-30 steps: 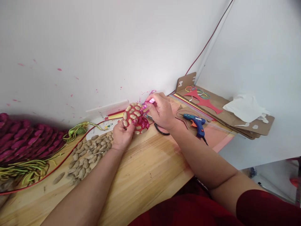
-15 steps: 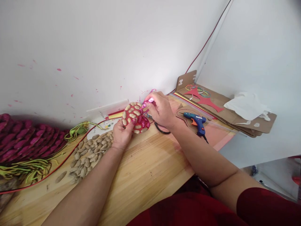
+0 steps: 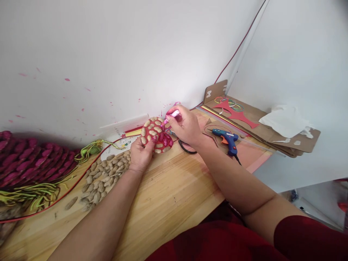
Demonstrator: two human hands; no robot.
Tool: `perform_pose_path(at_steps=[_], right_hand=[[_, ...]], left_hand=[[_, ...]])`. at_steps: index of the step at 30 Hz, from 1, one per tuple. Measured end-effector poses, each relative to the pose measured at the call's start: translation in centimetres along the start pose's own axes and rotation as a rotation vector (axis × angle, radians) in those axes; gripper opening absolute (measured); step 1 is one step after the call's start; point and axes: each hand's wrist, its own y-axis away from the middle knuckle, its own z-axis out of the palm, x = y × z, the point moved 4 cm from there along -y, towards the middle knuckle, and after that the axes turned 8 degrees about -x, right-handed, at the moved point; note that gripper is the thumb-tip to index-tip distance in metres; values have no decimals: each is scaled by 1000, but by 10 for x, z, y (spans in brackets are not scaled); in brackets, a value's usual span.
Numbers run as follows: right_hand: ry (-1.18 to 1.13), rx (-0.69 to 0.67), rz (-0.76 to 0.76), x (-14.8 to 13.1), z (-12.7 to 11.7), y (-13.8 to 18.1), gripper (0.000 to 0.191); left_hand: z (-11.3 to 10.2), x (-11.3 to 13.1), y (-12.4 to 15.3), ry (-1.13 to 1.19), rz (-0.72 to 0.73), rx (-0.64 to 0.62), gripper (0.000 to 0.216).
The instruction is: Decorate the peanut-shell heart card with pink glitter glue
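My left hand (image 3: 140, 154) grips the lower edge of a round red disc (image 3: 156, 135) covered with glued peanut shells, tilted up off the wooden table (image 3: 168, 195). Some shells at the disc's lower right are coloured pink-red. My right hand (image 3: 186, 125) pinches a small pink brush or pen (image 3: 171, 116), with its tip touching the upper right of the disc.
A pile of loose peanut shells (image 3: 104, 177) lies left of my left hand. Pink painted shells (image 3: 29, 159) and green-yellow strings (image 3: 35, 192) sit at far left. A blue glue gun (image 3: 227, 139) lies right, near cardboard sheets (image 3: 261, 125) with red cut-outs and white tissue (image 3: 288, 121).
My right hand has lifted slightly and the pink tool now tilts up more, its tip on the disc's upper edge. The left hand and disc have barely moved.
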Motion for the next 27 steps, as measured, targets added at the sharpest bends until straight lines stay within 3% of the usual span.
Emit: perform_pose_path(at_steps=[5,13,17,23,27], right_hand=[[-77,43,16,8,4,0,15],[16,94,-56,3,-2,1,27],[92,37,-54,0,-2,2,25],[103,118,-34,3,-9,1,23],[76,98,-53,4,-7,1,24]], left_hand=[[-1,-1,1,12,5,-7,34],[-1,-5,0,11,8,-16,36],[-1,-1,1,-48,24,-12,36],[-3,-4,0,-71,62,-24,37],[-3,-3,0,-110,97,-27,35]])
